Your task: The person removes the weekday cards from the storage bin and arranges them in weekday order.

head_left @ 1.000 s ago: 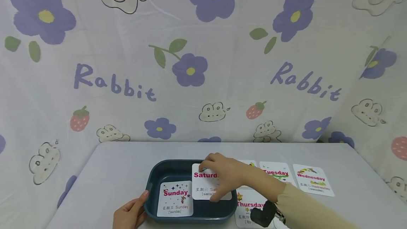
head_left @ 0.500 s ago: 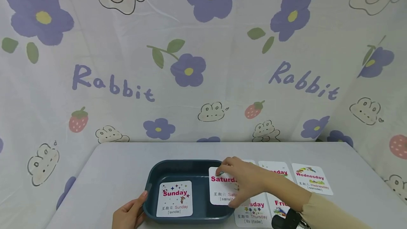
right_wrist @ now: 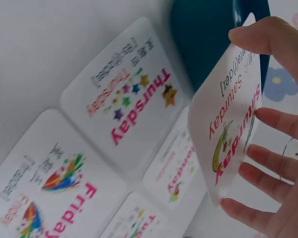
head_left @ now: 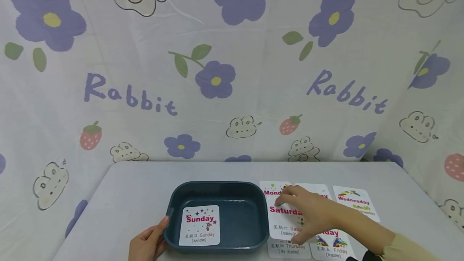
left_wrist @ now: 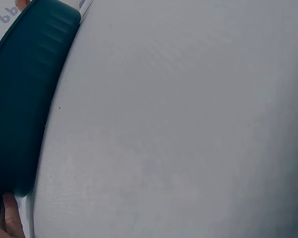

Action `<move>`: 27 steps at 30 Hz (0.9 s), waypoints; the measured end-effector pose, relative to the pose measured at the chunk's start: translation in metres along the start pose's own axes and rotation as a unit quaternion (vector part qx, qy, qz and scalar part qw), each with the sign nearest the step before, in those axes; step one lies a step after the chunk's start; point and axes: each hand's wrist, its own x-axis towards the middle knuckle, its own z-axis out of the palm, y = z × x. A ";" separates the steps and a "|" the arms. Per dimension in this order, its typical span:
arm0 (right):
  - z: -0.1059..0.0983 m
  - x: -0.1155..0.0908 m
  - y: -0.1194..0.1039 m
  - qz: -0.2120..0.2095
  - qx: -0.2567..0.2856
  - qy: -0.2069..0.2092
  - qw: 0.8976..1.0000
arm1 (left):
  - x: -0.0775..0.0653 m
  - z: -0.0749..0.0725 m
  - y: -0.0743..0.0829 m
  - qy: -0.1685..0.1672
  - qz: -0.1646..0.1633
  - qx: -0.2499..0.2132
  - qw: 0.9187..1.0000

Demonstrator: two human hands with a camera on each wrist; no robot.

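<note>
My left hand (head_left: 148,241) grips the left end of a dark teal rectangular tray (head_left: 241,222), the thumb at its rim. Inside the tray, toward its left, lies a white "Sunday" card (head_left: 199,230). Just past the tray's right end, my right hand (head_left: 317,214) holds a "Saturday" card (head_left: 280,222) by its edges between thumb and fingers. In the right wrist view this card (right_wrist: 231,114) is tilted and raised above the other cards. From the head it overlaps the "Monday" card (head_left: 272,188) and the "Thursday" card (head_left: 290,249).
A "Friday" card (head_left: 331,251) lies right of Thursday. Behind it are a "Tuesday" card (head_left: 315,188), partly behind my right hand, and a "Wednesday" card (head_left: 357,200). All rest on a white table (head_left: 137,188) before a printed cloth backdrop (head_left: 253,51).
My right hand has carried the Saturday card rightward, from over the tray to over the cards beside it. The left hand and the Sunday card stay in place.
</note>
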 end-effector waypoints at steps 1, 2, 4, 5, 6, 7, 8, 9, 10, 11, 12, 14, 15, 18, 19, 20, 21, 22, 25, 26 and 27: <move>0.000 -0.003 0.002 0.002 0.002 0.002 1.000 | 0.000 0.000 0.000 0.000 0.001 -0.002 1.000; 0.000 -0.006 0.005 0.003 0.002 0.004 1.000 | 0.000 0.000 0.000 -0.001 0.003 -0.003 1.000; 0.000 -0.013 0.010 0.006 0.004 0.007 1.000 | 0.000 0.000 0.001 -0.003 0.004 -0.004 1.000; 0.000 -0.016 0.012 0.006 0.006 0.009 1.000 | 0.000 0.001 0.001 -0.002 0.004 -0.004 1.000; 0.000 -0.019 0.015 0.007 0.007 0.010 1.000 | 0.000 0.001 0.001 -0.003 0.003 -0.004 1.000; 0.000 -0.022 0.018 0.008 0.008 0.011 1.000 | 0.000 0.001 0.001 -0.003 0.003 -0.004 1.000; 0.000 -0.025 0.020 0.009 0.010 0.011 1.000 | 0.000 0.001 0.001 -0.004 0.002 -0.003 1.000; 0.001 -0.028 0.023 0.012 0.009 0.010 1.000 | 0.000 0.001 0.001 -0.004 0.001 -0.003 1.000; 0.001 -0.031 0.026 0.013 0.009 0.011 1.000 | 0.000 0.001 0.001 -0.004 0.000 -0.002 1.000; 0.001 -0.034 0.028 0.015 0.007 0.012 1.000 | 0.000 0.000 0.001 -0.005 0.000 -0.002 1.000; 0.001 -0.036 0.031 0.015 0.003 0.014 1.000 | 0.001 0.000 0.001 -0.005 -0.001 0.000 1.000; 0.001 -0.041 0.035 0.017 -0.002 0.019 1.000 | 0.001 0.000 0.001 0.000 -0.002 0.003 1.000; 0.001 -0.044 0.037 0.018 -0.006 0.021 1.000 | 0.000 0.000 0.001 0.001 -0.002 0.003 1.000; 0.000 -0.050 0.041 0.024 -0.012 0.027 0.999 | 0.000 0.000 0.001 0.003 -0.001 0.005 1.000; -0.001 -0.051 0.043 0.025 -0.010 0.028 0.999 | -0.001 -0.001 0.001 0.003 -0.001 0.005 1.000; -0.001 -0.053 0.044 0.026 -0.010 0.029 0.999 | -0.001 -0.001 0.002 0.001 0.000 0.005 1.000; -0.001 -0.055 0.046 0.028 -0.009 0.030 0.999 | -0.001 -0.001 0.002 0.000 -0.001 0.006 1.000; -0.002 -0.057 0.047 0.031 -0.005 0.029 0.999 | -0.002 -0.001 0.002 -0.001 -0.003 0.007 1.000; -0.003 -0.062 0.051 0.039 0.004 0.030 0.999 | -0.001 0.000 0.003 0.001 -0.007 0.012 1.000; -0.003 -0.064 0.052 0.040 0.005 0.030 0.999 | -0.001 0.000 0.002 0.002 -0.008 0.013 1.000; -0.003 -0.065 0.053 0.045 0.008 0.031 0.998 | -0.001 0.000 0.002 0.002 -0.009 0.014 1.000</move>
